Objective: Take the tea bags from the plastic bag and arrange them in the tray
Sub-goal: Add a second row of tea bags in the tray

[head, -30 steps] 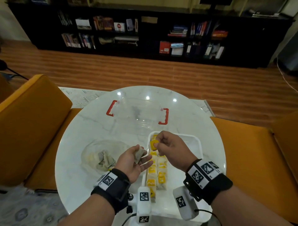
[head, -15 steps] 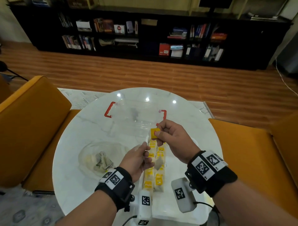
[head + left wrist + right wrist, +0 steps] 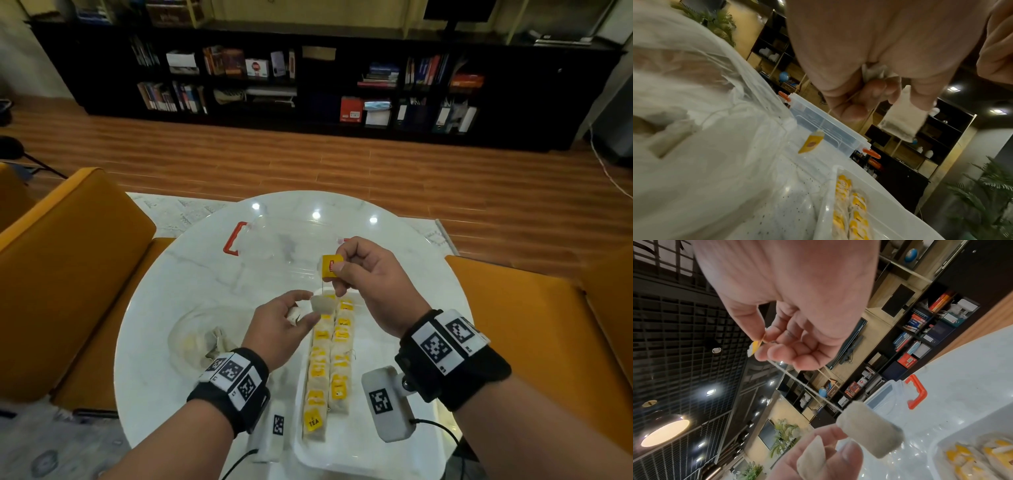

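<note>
My right hand (image 3: 337, 270) pinches the yellow tag (image 3: 330, 268) of a tea bag (image 3: 322, 305), which hangs on its string above the far end of the white tray (image 3: 359, 455). That tag (image 3: 756, 345) and bag (image 3: 869, 430) also show in the right wrist view. My left hand (image 3: 298, 313) is just left of the hanging bag and holds a second, crumpled tea bag (image 3: 877, 71) in its curled fingers. Two rows of tea bags (image 3: 329, 363) with yellow tags lie in the tray. The clear plastic bag (image 3: 191, 339) sits left of the tray with a few tea bags inside.
A clear container (image 3: 274, 246) with red handles stands at the back of the round marble table (image 3: 171, 274). Orange chairs flank the table on the left (image 3: 68, 257) and right (image 3: 531, 325). A dark bookshelf (image 3: 308, 78) lines the far wall.
My right hand has lifted the yellow tag up and away from the tray, drawing the string out. The tea bag has left my left palm and now hangs free beside the fingers.
</note>
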`<act>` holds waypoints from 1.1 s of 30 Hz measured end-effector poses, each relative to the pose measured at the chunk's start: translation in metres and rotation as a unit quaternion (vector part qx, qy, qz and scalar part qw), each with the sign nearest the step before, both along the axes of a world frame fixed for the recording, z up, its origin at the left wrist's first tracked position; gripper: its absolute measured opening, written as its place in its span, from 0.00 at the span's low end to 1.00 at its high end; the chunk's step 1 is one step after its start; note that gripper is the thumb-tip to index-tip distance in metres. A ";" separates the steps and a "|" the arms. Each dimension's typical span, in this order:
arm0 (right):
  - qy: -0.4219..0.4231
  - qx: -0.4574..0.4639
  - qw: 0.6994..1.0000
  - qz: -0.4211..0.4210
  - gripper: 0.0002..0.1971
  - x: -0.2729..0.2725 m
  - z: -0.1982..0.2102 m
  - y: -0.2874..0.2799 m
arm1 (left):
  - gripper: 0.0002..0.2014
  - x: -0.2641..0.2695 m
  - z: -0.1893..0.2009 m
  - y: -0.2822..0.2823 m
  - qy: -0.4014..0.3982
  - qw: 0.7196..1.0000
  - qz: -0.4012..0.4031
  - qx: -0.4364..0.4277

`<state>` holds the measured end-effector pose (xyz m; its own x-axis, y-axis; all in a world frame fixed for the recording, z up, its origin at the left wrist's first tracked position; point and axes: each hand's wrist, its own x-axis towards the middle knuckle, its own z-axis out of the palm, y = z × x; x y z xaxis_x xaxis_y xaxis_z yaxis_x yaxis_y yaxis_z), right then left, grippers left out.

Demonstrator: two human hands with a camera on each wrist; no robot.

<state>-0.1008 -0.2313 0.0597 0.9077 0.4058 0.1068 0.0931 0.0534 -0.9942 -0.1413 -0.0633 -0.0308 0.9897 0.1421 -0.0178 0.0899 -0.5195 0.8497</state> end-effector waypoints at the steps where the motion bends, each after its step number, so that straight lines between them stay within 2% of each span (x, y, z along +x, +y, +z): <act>1: 0.001 0.007 1.000 0.001 0.06 0.000 0.001 0.001 | 0.16 0.000 0.000 -0.001 0.000 1.000 -0.005 0.006; 6: 0.002 0.026 1.000 -0.003 0.03 0.000 0.005 -0.001 | 0.03 -0.002 0.000 -0.013 -0.026 0.999 -0.035 0.015; 10: 0.020 0.031 0.999 -0.010 0.03 -0.002 0.003 -0.007 | 0.07 -0.004 -0.003 -0.016 -0.029 0.998 -0.039 -0.034; 14: 0.057 0.037 0.997 -0.029 0.04 -0.005 -0.008 -0.013 | 0.09 -0.004 -0.002 -0.015 0.005 0.992 -0.049 -0.118; 17: 0.091 0.065 0.993 -0.037 0.06 -0.008 -0.014 -0.015 | 0.06 -0.004 -0.006 -0.016 0.020 0.988 -0.045 -0.144; 19: 0.101 0.080 0.991 -0.033 0.06 -0.010 -0.014 -0.015 | 0.06 -0.007 -0.007 -0.019 0.027 0.990 -0.045 -0.133; 21: 0.102 0.085 0.991 -0.028 0.06 -0.011 -0.013 -0.014 | 0.16 -0.010 -0.008 -0.022 0.029 0.992 -0.042 -0.119; 23: 0.104 0.091 0.990 -0.025 0.06 -0.012 -0.011 -0.013 | 0.22 -0.009 -0.007 -0.025 0.023 0.996 -0.022 -0.086; 25: 0.104 0.097 0.990 -0.025 0.05 -0.012 -0.009 -0.014 | 0.19 -0.009 -0.007 -0.028 0.004 0.999 -0.006 -0.040; 27: 0.102 0.100 0.989 -0.025 0.05 -0.012 -0.007 -0.014 | 0.12 -0.007 -0.007 -0.029 -0.025 1.000 -0.006 -0.003; 29: 0.096 0.099 0.990 -0.023 0.04 -0.013 -0.005 -0.015 | 0.06 -0.006 -0.005 -0.030 -0.043 0.999 -0.010 0.003; 33: 0.096 0.099 0.990 -0.027 0.05 -0.013 -0.002 -0.017 | 0.03 -0.001 -0.004 -0.026 -0.054 0.998 -0.018 0.027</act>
<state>-0.1140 -0.2487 0.0573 0.9391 0.3437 0.0020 -0.0894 0.2499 -0.9641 -0.1427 -0.0895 -0.0351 0.9899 0.1046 0.0954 -0.0195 -0.5664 0.8239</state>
